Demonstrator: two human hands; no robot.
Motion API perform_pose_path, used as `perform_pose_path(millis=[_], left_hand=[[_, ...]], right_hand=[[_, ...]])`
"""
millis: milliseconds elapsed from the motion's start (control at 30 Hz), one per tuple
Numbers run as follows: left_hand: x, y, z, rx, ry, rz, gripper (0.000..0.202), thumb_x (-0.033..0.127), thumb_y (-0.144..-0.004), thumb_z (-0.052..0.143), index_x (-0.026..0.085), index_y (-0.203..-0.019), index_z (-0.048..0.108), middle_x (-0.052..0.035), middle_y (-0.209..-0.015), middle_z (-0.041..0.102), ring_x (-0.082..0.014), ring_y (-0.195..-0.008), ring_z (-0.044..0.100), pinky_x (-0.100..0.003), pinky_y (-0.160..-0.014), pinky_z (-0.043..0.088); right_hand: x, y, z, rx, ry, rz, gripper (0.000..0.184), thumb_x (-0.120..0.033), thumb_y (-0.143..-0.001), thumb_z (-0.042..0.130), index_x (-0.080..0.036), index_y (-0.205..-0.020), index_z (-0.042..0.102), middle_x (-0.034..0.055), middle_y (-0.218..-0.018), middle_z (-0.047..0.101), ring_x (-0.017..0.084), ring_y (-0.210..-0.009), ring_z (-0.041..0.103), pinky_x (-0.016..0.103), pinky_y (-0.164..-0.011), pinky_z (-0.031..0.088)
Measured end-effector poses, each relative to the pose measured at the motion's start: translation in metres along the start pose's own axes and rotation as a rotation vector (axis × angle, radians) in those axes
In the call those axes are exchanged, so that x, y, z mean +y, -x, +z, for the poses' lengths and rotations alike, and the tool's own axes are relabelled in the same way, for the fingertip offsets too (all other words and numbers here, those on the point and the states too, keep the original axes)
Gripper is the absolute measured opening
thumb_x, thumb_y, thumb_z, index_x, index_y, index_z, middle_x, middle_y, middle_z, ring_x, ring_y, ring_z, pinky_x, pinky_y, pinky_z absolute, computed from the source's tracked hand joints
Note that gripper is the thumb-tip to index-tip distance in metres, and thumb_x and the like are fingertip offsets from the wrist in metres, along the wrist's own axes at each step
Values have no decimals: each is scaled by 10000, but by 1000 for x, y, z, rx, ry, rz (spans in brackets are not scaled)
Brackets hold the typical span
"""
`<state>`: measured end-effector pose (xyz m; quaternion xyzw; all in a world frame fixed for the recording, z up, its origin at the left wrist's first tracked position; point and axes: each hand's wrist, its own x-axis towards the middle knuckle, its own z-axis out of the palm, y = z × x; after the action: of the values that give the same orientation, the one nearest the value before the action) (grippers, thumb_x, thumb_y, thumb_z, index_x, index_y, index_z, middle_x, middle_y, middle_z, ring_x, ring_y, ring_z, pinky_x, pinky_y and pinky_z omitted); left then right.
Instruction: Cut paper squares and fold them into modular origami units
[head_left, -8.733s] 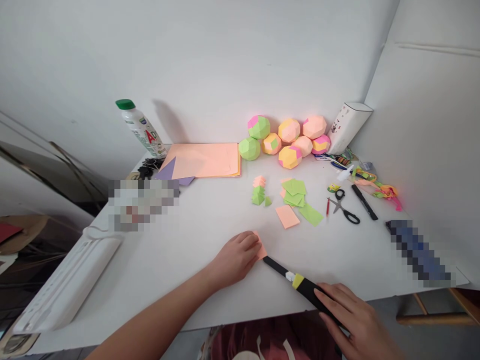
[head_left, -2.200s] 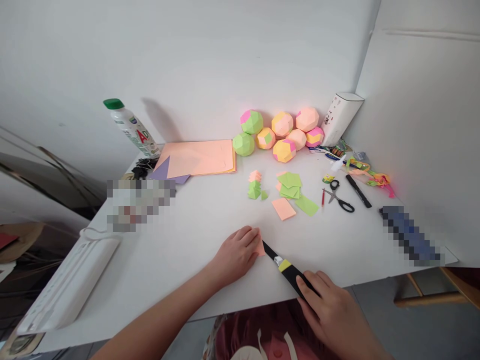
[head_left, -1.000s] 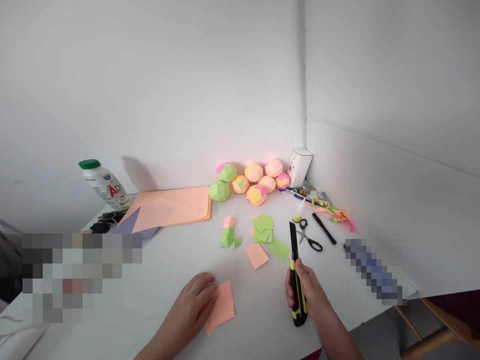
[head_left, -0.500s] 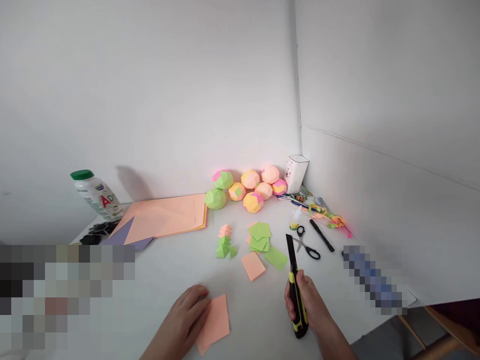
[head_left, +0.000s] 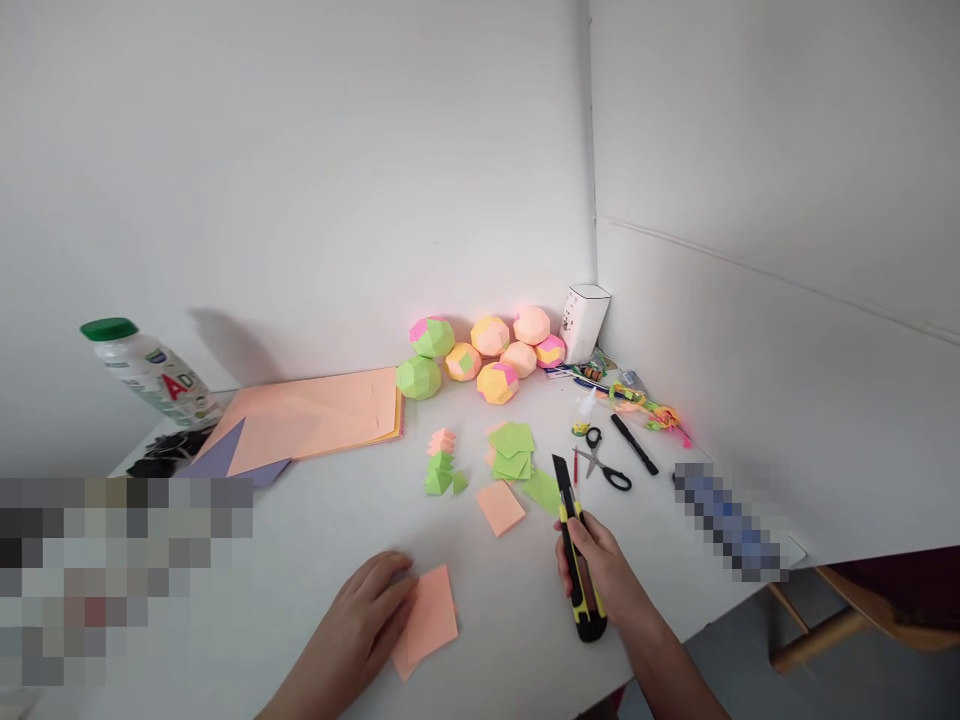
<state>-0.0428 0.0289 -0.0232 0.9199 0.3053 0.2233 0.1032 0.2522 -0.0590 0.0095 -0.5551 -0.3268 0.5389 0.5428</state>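
Peach paper squares (head_left: 431, 618) lie overlapped near the front of the desk (head_left: 315, 520). The left hand (head_left: 371, 610) rests over their left side, fingers together and slightly bent, apparently to steady them; whether the thumb pinches them cannot be determined. Farther right, another peach square (head_left: 500, 509) lies just in front of stacked green paper pieces (head_left: 513, 450), presumably placed for easy reach. The right hand (head_left: 604, 570) wraps around a black-and-yellow utility knife (head_left: 591, 622), blade end pointing away from the person, likely for control. Scissors (head_left: 616, 479) lie beyond it, to the right.
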Motion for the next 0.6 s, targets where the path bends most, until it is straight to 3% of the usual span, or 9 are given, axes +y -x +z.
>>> perform_pose_path(millis=[200,333,600], left_hand=[[1,-1,-2,-6,-8,7,211,228,-880,441,218,-989,622,-96,-1107,600,-239,-1038,562,-353,-836,521],[-1,0,-1,1,-4,12,217,227,-877,438,217,-985,627,-95,-1108,601,-235,-1033,567,-342,-829,522],[-4,2,3,-49,-17,12,214,206,-878,438,217,-1026,593,-101,-1136,572,-235,-1059,535,-351,-847,498]], right_hand=[[1,4,1,-72,0,-51,119,-269,-854,480,-199,-947,458,-28,-707,529,96,-519,477,238,-517,425],[0,5,0,-92,-94,-7,260,-99,-709,455,-211,-944,459,-18,-778,525,98,-547,475,245,-525,414],[-3,5,-3,-91,-149,-19,575,-36,-543,438,-242,-1080,424,-13,-802,529,111,-562,469,256,-535,390]])
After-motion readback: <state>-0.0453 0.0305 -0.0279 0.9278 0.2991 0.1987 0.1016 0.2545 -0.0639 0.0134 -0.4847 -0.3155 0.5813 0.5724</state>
